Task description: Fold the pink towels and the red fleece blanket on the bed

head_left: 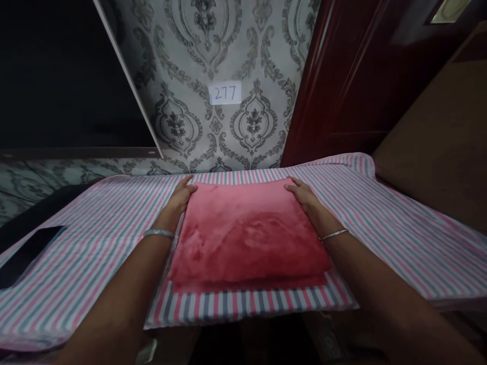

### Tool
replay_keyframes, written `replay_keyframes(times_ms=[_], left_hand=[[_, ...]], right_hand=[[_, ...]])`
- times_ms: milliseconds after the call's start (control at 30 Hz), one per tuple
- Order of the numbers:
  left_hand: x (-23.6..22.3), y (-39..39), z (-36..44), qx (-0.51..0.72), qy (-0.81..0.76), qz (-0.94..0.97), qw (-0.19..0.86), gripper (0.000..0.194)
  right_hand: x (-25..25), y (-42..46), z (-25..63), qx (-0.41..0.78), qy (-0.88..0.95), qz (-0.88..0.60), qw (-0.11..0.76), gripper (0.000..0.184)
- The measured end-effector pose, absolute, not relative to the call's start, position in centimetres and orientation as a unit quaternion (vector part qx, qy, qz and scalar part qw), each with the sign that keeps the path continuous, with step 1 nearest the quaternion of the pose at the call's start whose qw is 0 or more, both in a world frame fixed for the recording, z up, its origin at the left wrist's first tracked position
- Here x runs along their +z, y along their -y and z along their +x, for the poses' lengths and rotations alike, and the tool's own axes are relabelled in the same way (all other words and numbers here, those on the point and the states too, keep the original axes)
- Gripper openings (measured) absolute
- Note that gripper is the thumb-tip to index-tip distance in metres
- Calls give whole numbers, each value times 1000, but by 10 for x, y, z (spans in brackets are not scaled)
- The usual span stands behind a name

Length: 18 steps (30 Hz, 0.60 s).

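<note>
A folded red plush cloth (pixel 251 233) lies flat in the middle of the striped table cover, its layers showing at the near edge. My left hand (pixel 183 195) holds the cloth's far left corner, thumb on top. At the far right corner, my right hand (pixel 302 194) grips it the same way, thumb over the upper surface. The fingers under both corners are mostly hidden. A bangle circles each of my wrists.
A pink, grey and white striped cover (pixel 95 243) drapes the table. A dark phone-like slab (pixel 28 256) lies at its left. Behind stand a large dark screen (pixel 72 76), a patterned wall with a "277" label (pixel 225 93), and a dark red door (pixel 350 76).
</note>
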State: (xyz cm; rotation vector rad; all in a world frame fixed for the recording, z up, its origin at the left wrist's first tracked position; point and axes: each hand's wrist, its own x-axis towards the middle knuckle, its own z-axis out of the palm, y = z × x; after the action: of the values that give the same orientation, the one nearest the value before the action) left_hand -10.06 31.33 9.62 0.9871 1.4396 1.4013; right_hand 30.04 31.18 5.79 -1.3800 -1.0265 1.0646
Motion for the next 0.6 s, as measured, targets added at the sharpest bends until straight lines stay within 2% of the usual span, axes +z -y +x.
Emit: replay_keyframes(times_ms=[200,367,500,600], left_hand=[[84,-320,-95,516,-635,367,443,62],[84,-320,-92,514,-647,351,441,61],[94,-303,-93,528,-635,338,451,71],[98,-272,-99,532,-612,338,477,78]], right_hand=[[47,-312,293,434,403,-622,512,56],[55,-308,295,438,398,-631,502,49],[67,-293,299,470,374,-604,524,50],[70,-264,308,490,370,-582,533,59]])
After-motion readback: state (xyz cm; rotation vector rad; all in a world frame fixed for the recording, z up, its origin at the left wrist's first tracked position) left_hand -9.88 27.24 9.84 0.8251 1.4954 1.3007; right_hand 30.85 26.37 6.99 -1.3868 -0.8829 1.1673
